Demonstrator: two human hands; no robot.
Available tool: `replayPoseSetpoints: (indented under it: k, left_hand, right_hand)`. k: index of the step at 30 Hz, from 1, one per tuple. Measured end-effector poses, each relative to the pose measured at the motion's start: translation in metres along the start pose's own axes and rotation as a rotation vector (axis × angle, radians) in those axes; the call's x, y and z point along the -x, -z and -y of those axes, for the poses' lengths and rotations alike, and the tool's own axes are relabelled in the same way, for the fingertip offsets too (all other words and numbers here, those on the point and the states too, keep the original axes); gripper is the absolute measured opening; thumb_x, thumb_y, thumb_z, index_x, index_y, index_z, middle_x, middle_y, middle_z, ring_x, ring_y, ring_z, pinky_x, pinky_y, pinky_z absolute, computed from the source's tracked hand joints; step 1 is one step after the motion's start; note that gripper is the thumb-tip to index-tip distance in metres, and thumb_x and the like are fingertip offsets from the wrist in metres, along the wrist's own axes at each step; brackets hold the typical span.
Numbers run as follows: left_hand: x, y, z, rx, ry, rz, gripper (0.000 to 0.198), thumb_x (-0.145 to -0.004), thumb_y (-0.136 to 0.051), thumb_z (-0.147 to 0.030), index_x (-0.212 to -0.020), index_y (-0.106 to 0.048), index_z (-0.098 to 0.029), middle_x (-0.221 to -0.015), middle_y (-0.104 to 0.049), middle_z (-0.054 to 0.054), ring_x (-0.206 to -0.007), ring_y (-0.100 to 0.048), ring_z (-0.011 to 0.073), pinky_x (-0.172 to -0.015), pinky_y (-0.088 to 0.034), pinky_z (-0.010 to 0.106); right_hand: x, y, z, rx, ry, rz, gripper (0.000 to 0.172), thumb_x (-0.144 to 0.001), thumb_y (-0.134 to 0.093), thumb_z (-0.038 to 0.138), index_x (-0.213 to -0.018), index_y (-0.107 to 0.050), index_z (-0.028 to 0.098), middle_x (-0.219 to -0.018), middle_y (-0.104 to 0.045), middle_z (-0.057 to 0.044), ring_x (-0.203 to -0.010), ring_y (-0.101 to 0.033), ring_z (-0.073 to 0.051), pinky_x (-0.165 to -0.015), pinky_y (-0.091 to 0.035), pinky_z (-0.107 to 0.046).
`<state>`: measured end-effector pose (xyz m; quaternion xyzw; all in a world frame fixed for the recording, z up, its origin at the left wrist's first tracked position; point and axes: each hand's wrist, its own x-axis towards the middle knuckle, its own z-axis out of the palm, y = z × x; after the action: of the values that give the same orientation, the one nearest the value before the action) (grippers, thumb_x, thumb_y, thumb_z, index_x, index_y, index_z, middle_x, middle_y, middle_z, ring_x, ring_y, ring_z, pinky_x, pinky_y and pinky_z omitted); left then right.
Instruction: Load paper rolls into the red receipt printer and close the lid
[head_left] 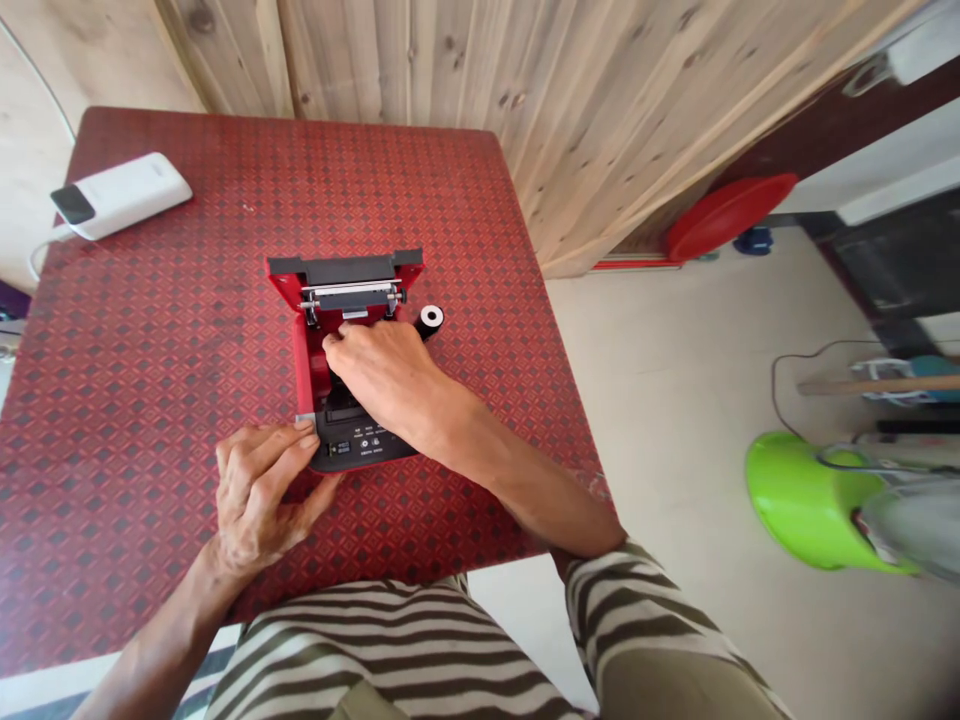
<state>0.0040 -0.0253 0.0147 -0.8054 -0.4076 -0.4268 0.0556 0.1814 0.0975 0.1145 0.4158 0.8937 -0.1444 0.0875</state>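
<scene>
A small red and black device (360,447) sits on the red patterned table (150,330) with its lid (345,270) raised. My left hand (262,485) grips the near left corner of the device, fingers on top and thumb low at the front edge. Over the opened compartment is my right hand (382,360), its fingers curled down inside; the fingertips and anything between them are hidden. Just right of the device lies a small roll (431,318) with a white end and a dark side.
A white power bank (127,195) with a cable lies at the table's far left. Wooden boards (450,70) rise behind the table. On the floor to the right are a green plastic stool or tub (810,500) and a red basin (727,215).
</scene>
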Motion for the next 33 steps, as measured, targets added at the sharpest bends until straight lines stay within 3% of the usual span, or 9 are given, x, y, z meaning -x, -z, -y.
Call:
replayPoseSetpoints:
  k: [7, 11, 15, 19, 23, 26, 29, 31, 33]
  left_hand:
    - [0.0, 0.001, 0.0, 0.016, 0.012, 0.024, 0.073, -0.068, -0.092, -0.013, -0.134, -0.061, -0.013, -0.119, -0.068, 0.016, -0.108, -0.069, 0.0276, -0.093, -0.057, 0.042]
    - [-0.004, 0.001, 0.001, 0.009, 0.003, 0.027, 0.07, -0.069, -0.092, -0.014, -0.133, -0.062, -0.013, -0.12, -0.067, 0.016, -0.108, -0.068, 0.0276, -0.093, -0.057, 0.042]
    - [-0.004, -0.001, 0.001, 0.016, 0.007, 0.022, 0.067, -0.069, -0.091, -0.014, -0.13, -0.063, -0.012, -0.119, -0.066, 0.016, -0.108, -0.067, 0.0271, -0.093, -0.057, 0.041]
    - [-0.005, -0.002, 0.001, 0.011, 0.004, 0.014, 0.067, -0.069, -0.092, -0.015, -0.129, -0.063, -0.013, -0.117, -0.066, 0.015, -0.108, -0.066, 0.0265, -0.092, -0.058, 0.04]
    - [-0.006, -0.002, 0.001, -0.011, -0.004, 0.008, 0.066, -0.07, -0.091, -0.017, -0.129, -0.063, -0.015, -0.116, -0.065, 0.013, -0.106, -0.066, 0.0257, -0.091, -0.058, 0.04]
    - [-0.007, -0.003, 0.001, -0.028, -0.008, -0.001, 0.065, -0.07, -0.091, -0.019, -0.129, -0.063, -0.016, -0.116, -0.064, 0.013, -0.104, -0.066, 0.0251, -0.09, -0.059, 0.039]
    - [-0.006, -0.003, 0.002, -0.03, 0.003, 0.001, 0.066, -0.072, -0.09, -0.019, -0.132, -0.061, -0.019, -0.115, -0.064, 0.011, -0.102, -0.066, 0.0239, -0.087, -0.059, 0.039]
    - [-0.006, -0.003, 0.002, -0.027, 0.006, 0.011, 0.068, -0.073, -0.09, -0.018, -0.134, -0.061, -0.02, -0.116, -0.063, 0.012, -0.103, -0.066, 0.0244, -0.087, -0.06, 0.04]
    - [-0.005, -0.003, 0.002, -0.026, 0.007, 0.014, 0.069, -0.073, -0.09, -0.018, -0.135, -0.06, -0.019, -0.116, -0.063, 0.012, -0.103, -0.066, 0.0249, -0.087, -0.06, 0.04]
  right_hand:
    - [0.029, 0.0, -0.007, -0.041, 0.06, -0.206, 0.028, -0.103, -0.046, 0.011, -0.118, -0.07, 0.015, -0.109, -0.075, -0.01, -0.088, -0.074, -0.023, -0.072, -0.056, -0.037]
    - [0.076, -0.002, -0.026, -0.395, 0.044, -0.502, 0.019, -0.1, -0.062, 0.021, -0.119, -0.067, 0.017, -0.11, -0.073, -0.006, -0.082, -0.068, -0.015, -0.069, -0.054, -0.029]
    - [0.109, -0.033, -0.059, -0.77, -0.184, -0.738, 0.027, -0.088, -0.078, 0.026, -0.112, -0.066, 0.023, -0.094, -0.072, 0.002, -0.069, -0.061, -0.012, -0.061, -0.049, -0.026]
    - [0.109, -0.086, -0.072, -0.932, -0.321, -0.653, 0.022, -0.086, -0.074, 0.023, -0.107, -0.068, 0.023, -0.091, -0.072, 0.001, -0.073, -0.063, -0.014, -0.067, -0.05, -0.028]
    - [0.101, -0.121, -0.063, -0.879, -0.296, -0.574, 0.026, -0.084, -0.068, 0.015, -0.109, -0.069, 0.023, -0.098, -0.075, -0.001, -0.079, -0.066, -0.015, -0.074, -0.052, -0.03]
    - [0.106, -0.121, -0.064, -0.831, -0.278, -0.561, 0.033, -0.085, -0.07, 0.017, -0.118, -0.069, 0.023, -0.107, -0.077, -0.004, -0.084, -0.068, -0.017, -0.081, -0.055, -0.034]
    - [0.115, -0.106, -0.08, -0.881, -0.295, -0.46, 0.046, -0.086, -0.074, 0.025, -0.131, -0.066, 0.021, -0.103, -0.077, -0.005, -0.078, -0.068, -0.017, -0.074, -0.056, -0.034]
    - [0.115, -0.094, -0.095, -0.884, -0.322, -0.446, 0.037, -0.09, -0.07, 0.025, -0.127, -0.07, 0.019, -0.103, -0.078, -0.006, -0.081, -0.07, -0.018, -0.076, -0.057, -0.034]
    - [0.104, -0.087, -0.108, -0.853, -0.34, -0.532, 0.028, -0.094, -0.066, 0.025, -0.12, -0.072, 0.019, -0.113, -0.078, -0.008, -0.092, -0.072, -0.019, -0.085, -0.057, -0.037]
